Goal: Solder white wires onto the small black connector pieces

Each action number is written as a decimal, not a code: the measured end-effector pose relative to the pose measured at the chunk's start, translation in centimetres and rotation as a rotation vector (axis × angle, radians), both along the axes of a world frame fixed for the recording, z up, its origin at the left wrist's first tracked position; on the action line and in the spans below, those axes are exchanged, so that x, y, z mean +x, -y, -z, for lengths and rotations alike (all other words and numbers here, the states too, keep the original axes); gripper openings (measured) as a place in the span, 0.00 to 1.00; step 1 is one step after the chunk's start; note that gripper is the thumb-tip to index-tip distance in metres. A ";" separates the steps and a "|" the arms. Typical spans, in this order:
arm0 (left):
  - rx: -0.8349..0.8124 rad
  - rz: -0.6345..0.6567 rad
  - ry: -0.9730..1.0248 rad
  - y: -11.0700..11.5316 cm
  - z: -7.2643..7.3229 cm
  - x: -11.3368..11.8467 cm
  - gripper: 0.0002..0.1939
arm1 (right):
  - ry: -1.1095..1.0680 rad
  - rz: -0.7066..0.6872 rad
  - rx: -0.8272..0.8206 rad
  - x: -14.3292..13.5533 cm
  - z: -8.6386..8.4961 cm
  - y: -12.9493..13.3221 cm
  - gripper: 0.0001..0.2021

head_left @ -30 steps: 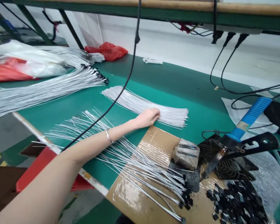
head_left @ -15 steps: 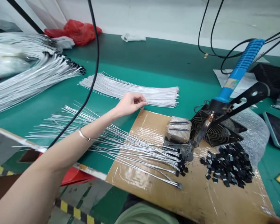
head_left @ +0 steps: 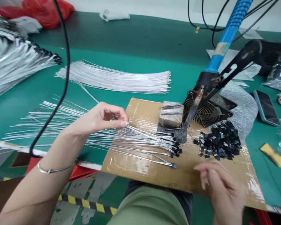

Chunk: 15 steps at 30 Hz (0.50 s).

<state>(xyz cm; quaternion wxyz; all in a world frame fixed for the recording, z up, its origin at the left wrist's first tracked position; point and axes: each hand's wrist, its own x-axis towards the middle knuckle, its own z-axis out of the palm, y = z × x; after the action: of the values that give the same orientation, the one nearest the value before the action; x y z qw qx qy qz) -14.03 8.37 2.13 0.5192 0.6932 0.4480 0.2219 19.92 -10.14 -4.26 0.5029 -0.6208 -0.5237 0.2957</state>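
My left hand (head_left: 107, 118) pinches the end of a white wire (head_left: 90, 94) that trails back to the stacked white wires (head_left: 121, 79). Below that hand lies a loose bunch of white wires (head_left: 140, 140) with black connectors (head_left: 176, 148) at the right ends, partly over the brown board (head_left: 140, 184). My right hand (head_left: 222, 187), blurred by motion, is over the board's front right part with fingers bent; what it holds, if anything, cannot be made out. Beyond it sits a heap of small black pieces (head_left: 221, 140).
A soldering iron with a blue handle (head_left: 227, 37) leans over a black fan (head_left: 206, 111) and a wrapped block (head_left: 170, 117). To the right are a phone (head_left: 267, 107) and a yellow sponge (head_left: 273, 155). A black cable (head_left: 66, 62) hangs at the left.
My left hand has come back from the wire stack toward the near bunch, drawing a wire with it. My right hand has come into view at the lower right. The view has shifted.
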 end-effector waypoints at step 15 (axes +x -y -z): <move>-0.093 0.094 -0.033 1.0 2.3 2.0 0.07 | -0.226 -0.165 -0.091 -3.7 -1.1 -3.7 0.11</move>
<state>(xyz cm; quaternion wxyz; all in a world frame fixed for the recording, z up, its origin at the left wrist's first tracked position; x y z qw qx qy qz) -12.03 7.38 -0.17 0.5534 0.6920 0.4333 0.1648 16.18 -6.45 -3.18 0.5042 -0.5606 -0.4989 0.4273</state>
